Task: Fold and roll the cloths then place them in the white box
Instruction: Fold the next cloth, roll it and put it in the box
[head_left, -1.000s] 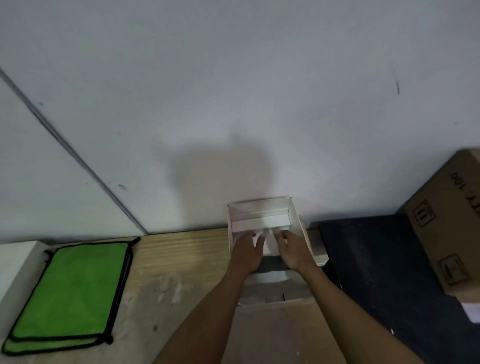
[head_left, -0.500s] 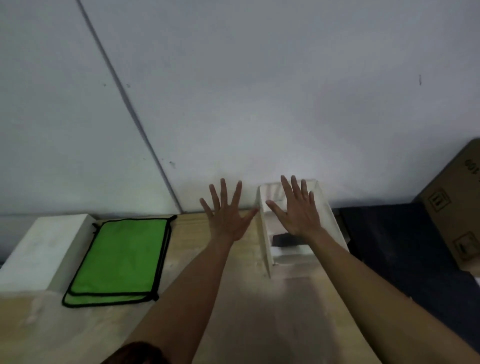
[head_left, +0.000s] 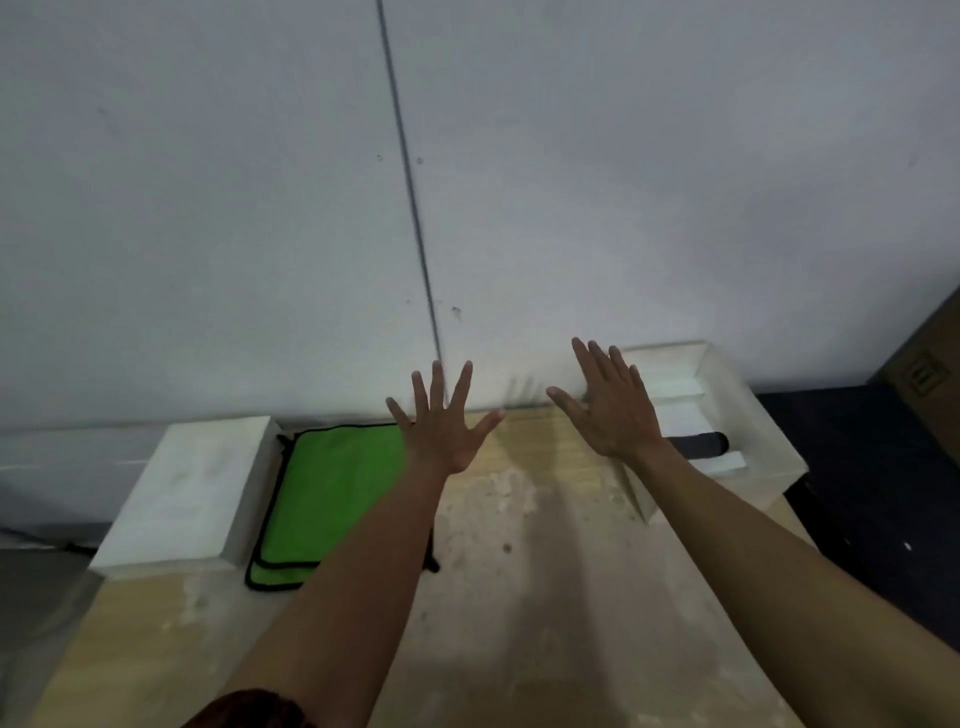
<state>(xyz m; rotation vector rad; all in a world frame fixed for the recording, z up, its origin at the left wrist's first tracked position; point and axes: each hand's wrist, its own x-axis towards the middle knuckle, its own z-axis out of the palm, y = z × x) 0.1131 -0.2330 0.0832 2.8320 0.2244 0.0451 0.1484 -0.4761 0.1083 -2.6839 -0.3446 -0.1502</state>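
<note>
Green cloths (head_left: 332, 493) with black edging lie flat in a stack on the wooden table, left of centre. My left hand (head_left: 441, 421) hovers over their right edge, fingers spread, holding nothing. The open white box (head_left: 737, 415) stands at the right by the wall, with white rolled pieces and a dark strip inside. My right hand (head_left: 613, 405) is raised in front of the box's left side, fingers apart and empty.
A closed white box (head_left: 192, 493) sits left of the cloths. The wooden table (head_left: 519, 597) has worn pale patches. A dark surface (head_left: 872, 493) lies to the right, with a cardboard box (head_left: 930, 358) at the far right. A grey wall rises behind.
Both hands came out of the white box and spread open. The view swung left, so the cloths and the closed white box now sit nearer the centre.
</note>
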